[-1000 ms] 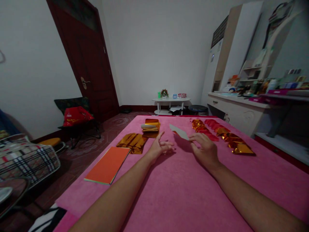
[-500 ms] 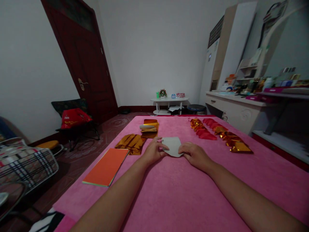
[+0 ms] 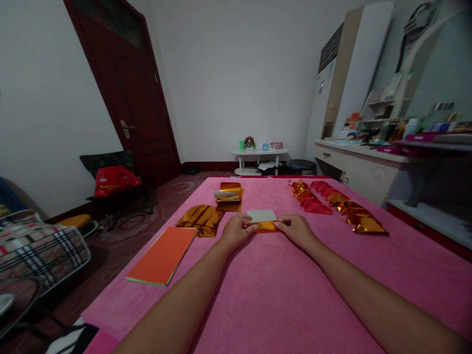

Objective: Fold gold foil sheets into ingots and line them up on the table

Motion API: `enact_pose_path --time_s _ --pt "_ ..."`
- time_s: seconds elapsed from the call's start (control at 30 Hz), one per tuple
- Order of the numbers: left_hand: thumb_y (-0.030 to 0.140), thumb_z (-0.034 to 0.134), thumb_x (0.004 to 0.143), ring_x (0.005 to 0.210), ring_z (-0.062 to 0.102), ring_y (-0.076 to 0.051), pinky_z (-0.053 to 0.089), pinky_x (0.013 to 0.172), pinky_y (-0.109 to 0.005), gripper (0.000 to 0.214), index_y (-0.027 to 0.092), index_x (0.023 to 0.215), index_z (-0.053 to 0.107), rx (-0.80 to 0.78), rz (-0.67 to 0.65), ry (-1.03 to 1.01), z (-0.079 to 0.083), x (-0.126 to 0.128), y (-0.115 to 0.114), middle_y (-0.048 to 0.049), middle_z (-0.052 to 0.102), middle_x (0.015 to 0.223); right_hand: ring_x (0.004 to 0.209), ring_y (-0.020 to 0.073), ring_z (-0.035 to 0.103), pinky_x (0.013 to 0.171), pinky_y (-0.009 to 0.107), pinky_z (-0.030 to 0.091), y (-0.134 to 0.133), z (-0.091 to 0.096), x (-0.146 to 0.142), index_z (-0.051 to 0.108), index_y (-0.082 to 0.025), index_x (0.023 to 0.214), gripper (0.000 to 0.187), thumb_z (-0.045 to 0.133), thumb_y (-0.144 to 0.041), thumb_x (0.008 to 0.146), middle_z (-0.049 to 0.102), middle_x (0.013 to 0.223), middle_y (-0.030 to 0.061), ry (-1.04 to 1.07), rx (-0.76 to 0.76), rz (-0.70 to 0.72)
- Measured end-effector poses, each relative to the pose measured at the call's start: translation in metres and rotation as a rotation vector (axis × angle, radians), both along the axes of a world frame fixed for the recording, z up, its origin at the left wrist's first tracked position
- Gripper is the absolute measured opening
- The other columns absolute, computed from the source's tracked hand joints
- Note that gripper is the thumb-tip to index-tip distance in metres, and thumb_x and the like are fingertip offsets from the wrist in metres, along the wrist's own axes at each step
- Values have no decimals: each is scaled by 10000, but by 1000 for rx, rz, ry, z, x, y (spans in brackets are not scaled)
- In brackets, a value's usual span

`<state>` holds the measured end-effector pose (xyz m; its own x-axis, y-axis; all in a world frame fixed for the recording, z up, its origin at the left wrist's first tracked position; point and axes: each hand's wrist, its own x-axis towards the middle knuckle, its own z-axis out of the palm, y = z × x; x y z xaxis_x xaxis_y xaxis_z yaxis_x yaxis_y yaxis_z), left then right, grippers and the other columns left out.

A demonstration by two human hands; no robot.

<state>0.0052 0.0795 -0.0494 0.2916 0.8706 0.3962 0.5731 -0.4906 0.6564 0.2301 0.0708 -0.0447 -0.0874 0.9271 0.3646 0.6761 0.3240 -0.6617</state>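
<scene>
A sheet of gold foil paper (image 3: 267, 226) lies between my hands on the pink cloth. Its near edge is folded over and shows shiny gold; the far part shows its pale grey back. My left hand (image 3: 237, 230) pinches the left end of the fold between thumb and fingers. At the right end, my right hand (image 3: 294, 229) grips the fold the same way. Left of my left hand lie flattened gold foil pieces (image 3: 201, 220). Behind them sits a stack of gold foil sheets (image 3: 229, 202), its top sheet curled.
An orange paper stack (image 3: 164, 255) rests at the table's left edge. Folded red and gold foil pieces (image 3: 337, 200) lie in rows at the right. A white dresser (image 3: 368, 169) stands beyond the right edge, a chair with a red bag (image 3: 116, 180) off to the left.
The sheet's near edge has been turned up and over, away from me, so a gold band now shows where its pale back was. Both hands stay at its ends.
</scene>
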Motion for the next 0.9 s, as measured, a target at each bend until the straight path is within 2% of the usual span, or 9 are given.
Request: enact_pose_path --time_s 0.13,0.2,0.3,0.4,0.53,0.6,0.7,0.8,0.9 --pt "297 710 650 780 562 -181 418 731 -283 155 164 635 630 -23 124 -31 2 5 -3 -48 632 817 618 163 573 564 251 385 5 1 -4 616 -183 552 116 624 -248 648 642 638 25 -70 8 -120" --pt "273 751 588 759 539 -178 406 732 -284 190 176 679 616 -24 172 -91 3 7 -4 -24 601 760 659 170 585 578 255 386 7 1 -7 627 -190 608 57 654 -239 616 658 708 34 -96 7 -183" --pt "256 789 529 797 533 -189 401 761 -293 337 191 812 619 -23 180 -206 1 8 -4 -29 593 819 702 183 602 573 259 383 12 1 -10 656 -203 780 217 697 -289 585 673 814 50 -105 -21 -259" --pt "273 798 529 833 542 -205 397 785 -309 456 197 937 611 -25 173 -232 -3 6 -1 -54 596 908 620 181 593 512 252 351 14 3 -12 661 -215 737 257 739 -364 543 665 707 38 -90 -88 -281" --pt "283 820 500 819 553 -202 395 788 -306 654 221 1096 561 -75 167 -290 -7 4 1 -31 595 875 505 137 563 475 225 339 11 2 -11 667 -225 626 172 743 -361 553 631 547 -17 -13 -140 -201" --pt "301 831 487 790 561 -191 407 767 -302 775 224 1188 509 -95 175 -307 -7 4 1 -23 601 861 532 139 585 492 222 375 9 0 -11 690 -224 681 161 708 -366 607 657 585 -19 82 -134 -149" --pt "324 829 508 751 577 -171 438 722 -287 846 207 1256 454 -140 170 -401 -5 6 3 -31 625 861 668 180 641 572 258 464 5 -1 -15 696 -183 831 268 664 -385 658 712 760 24 298 -107 -47" --pt "340 802 565 674 585 -140 455 644 -252 699 164 1184 529 -248 68 -597 2 5 3 -41 653 819 778 223 656 673 319 512 -1 4 -23 683 -134 919 383 687 -402 645 715 883 75 516 -121 89" --pt "415 771 588 541 529 -105 406 515 -210 447 99 887 669 -325 -26 -693 10 3 -1 -39 644 684 777 229 651 714 342 515 -6 10 -31 690 -125 918 451 773 -395 567 712 841 67 712 -182 253"
